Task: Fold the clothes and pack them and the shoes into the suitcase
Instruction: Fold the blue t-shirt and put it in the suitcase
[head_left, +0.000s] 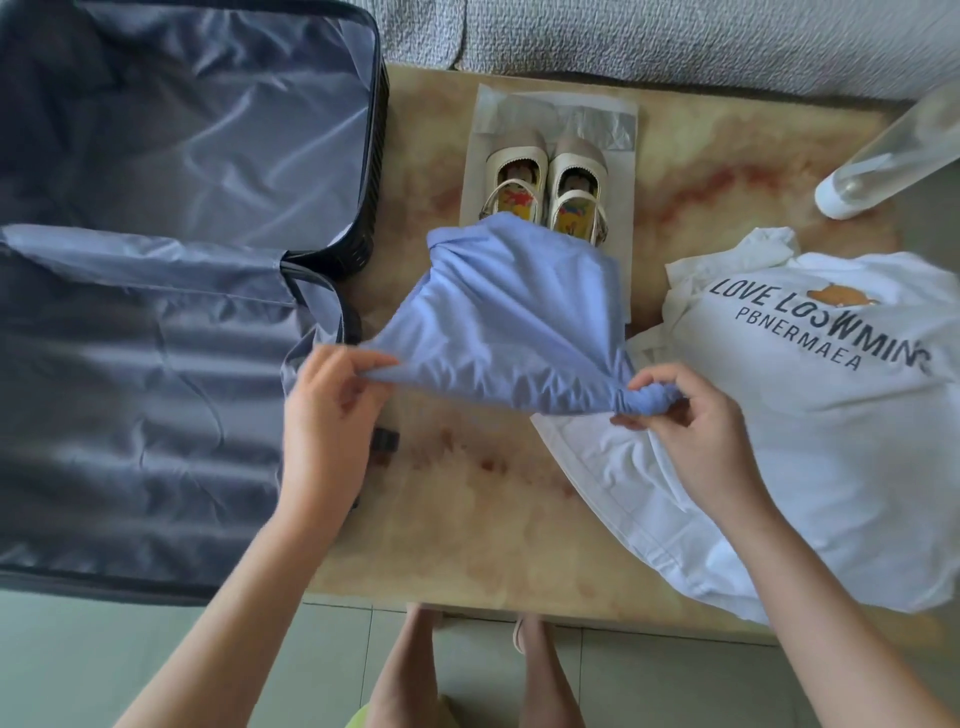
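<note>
Blue garment (509, 322), thin and wrinkled, not yet folded, hangs above the bench (467, 519). Long axis runs left to right between the hands. Left grip (332, 410) pinches one corner; right grip (696, 421) clutches the bunched other end. Far edge overlaps the shoes (545, 176). Open suitcase (156, 389) lies left, nearer the left grip.

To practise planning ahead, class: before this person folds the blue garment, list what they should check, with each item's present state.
1. Grip on blue garment: ok; left hand and right hand each pinch an edge.
2. Garment spread flat: not ok; bunched at the right hand, far end over the shoes.
3. Bare table in front for folding: ok.
4. Suitcase open: ok.
5. White T-shirt folded: not ok; it lies crumpled.
</note>
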